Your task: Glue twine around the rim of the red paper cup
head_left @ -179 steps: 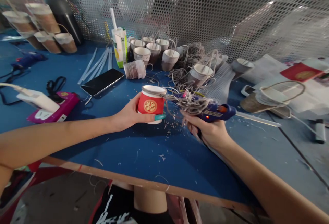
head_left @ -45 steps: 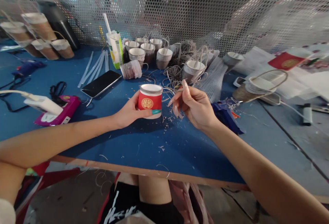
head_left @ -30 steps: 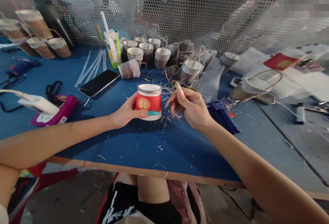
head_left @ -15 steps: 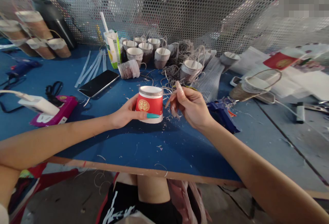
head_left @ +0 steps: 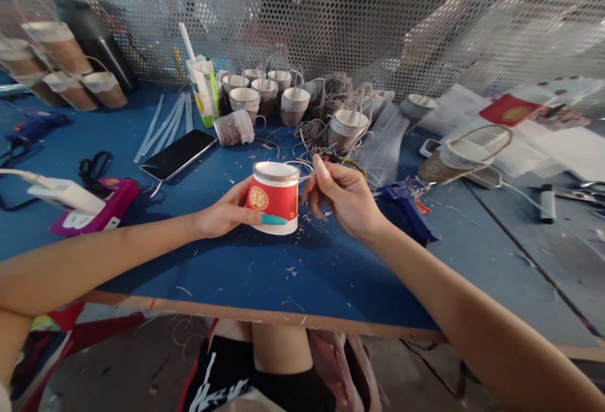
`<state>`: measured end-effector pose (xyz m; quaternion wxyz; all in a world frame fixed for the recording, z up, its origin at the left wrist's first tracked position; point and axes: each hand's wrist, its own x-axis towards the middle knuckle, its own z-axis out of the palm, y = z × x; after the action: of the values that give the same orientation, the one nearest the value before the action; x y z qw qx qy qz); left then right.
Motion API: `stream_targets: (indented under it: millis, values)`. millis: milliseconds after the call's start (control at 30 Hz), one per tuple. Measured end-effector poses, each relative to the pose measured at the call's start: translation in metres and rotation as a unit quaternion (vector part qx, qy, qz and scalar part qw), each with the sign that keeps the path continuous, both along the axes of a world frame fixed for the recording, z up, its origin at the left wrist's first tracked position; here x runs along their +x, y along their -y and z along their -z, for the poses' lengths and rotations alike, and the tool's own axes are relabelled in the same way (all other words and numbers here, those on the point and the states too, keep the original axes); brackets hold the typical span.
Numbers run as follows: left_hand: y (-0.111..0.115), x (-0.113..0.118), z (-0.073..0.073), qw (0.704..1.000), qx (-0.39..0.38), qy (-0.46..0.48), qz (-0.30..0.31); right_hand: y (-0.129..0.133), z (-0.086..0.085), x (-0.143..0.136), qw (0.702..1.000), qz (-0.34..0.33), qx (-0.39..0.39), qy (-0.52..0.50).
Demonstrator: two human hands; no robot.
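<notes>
My left hand is wrapped round the side of a white paper cup with a red band and a gold emblem, its thumb lying across the front. The cup is held upright, mouth up, just above the table. Thin grey cord circles the cup just under its rim. From the rim's right side a loose length of cord runs to my right hand, which pinches it between thumb and forefinger. The remaining fingers of that hand are curled.
Behind the cup stand several cord-wrapped cups beside a tangle of cord and a drink carton. A phone lies to the left, near a magenta power strip. To the right is a blue glue gun.
The cup has turned slightly, its emblem shifting left, and sits a little lower in view. The cord between rim and right hand now bows in a slack arc instead of running straight.
</notes>
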<state>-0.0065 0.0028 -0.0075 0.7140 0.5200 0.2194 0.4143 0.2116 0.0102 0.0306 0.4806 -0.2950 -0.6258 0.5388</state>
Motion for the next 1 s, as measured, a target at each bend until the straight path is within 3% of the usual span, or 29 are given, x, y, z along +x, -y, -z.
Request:
stream_targets:
  millis: [433, 667, 1000]
  values:
    - [-0.002, -0.004, 0.004, 0.997, 0.004, 0.018, 0.071, 0.005, -0.005, -0.003, 0.999, 0.005, -0.005, 0.047]
    - [-0.008, -0.004, 0.007, 0.997, -0.021, 0.031, 0.064, 0.007, -0.005, -0.003, 0.999, 0.023, -0.042, -0.008]
    - [-0.009, -0.002, 0.0, 0.993, -0.056, 0.037, 0.101, 0.012, -0.005, -0.004, 1.0, -0.017, -0.013, -0.017]
